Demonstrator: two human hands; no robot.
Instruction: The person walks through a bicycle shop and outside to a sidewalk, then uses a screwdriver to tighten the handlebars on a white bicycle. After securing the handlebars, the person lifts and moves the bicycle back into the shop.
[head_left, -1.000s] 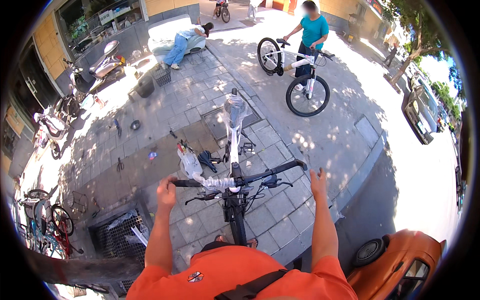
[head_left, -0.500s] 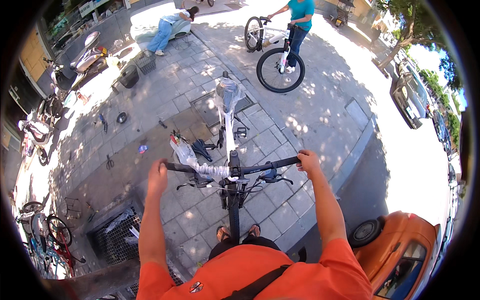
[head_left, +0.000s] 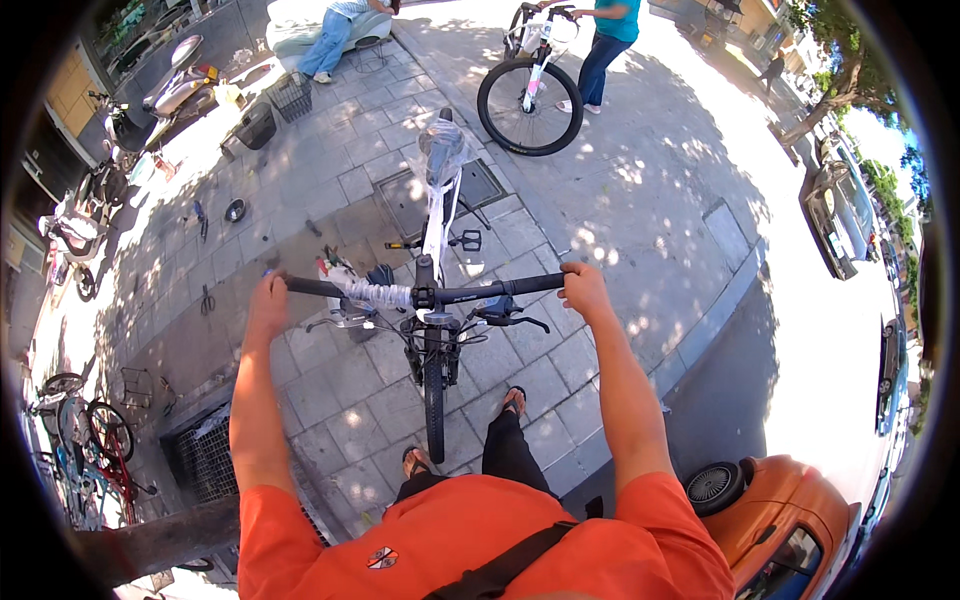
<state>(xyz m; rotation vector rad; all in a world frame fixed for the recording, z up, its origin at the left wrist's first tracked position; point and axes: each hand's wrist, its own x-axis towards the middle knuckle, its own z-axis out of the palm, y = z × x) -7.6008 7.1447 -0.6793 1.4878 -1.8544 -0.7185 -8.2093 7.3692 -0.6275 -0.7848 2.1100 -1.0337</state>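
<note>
A bicycle stands upright before me, its front wheel [head_left: 434, 405] pointing toward my feet. My left hand [head_left: 267, 305] is closed at the left end of the black handlebar [head_left: 480, 293], with the fingertips partly hidden. At the opposite end, my right hand [head_left: 583, 290] is wrapped round the grip. White wrapping [head_left: 375, 292] covers part of the bar left of the stem. Brake levers and cables hang on the near side of the bar. Clear plastic covers the saddle [head_left: 443, 155], and the white frame [head_left: 435, 235] runs between saddle and stem.
Ahead, a person in a teal shirt holds a white bicycle [head_left: 530, 85]. An orange car [head_left: 790, 515] stands at lower right. A floor grate [head_left: 205, 455] lies left, near parked bicycles [head_left: 95, 450]. Tools and a small bowl [head_left: 235, 210] lie on the paving beside a basket [head_left: 257, 125].
My hands and the bicycle have shifted left and slightly away in the view. My feet are now farther apart. The other person's white bicycle has turned and moved left.
</note>
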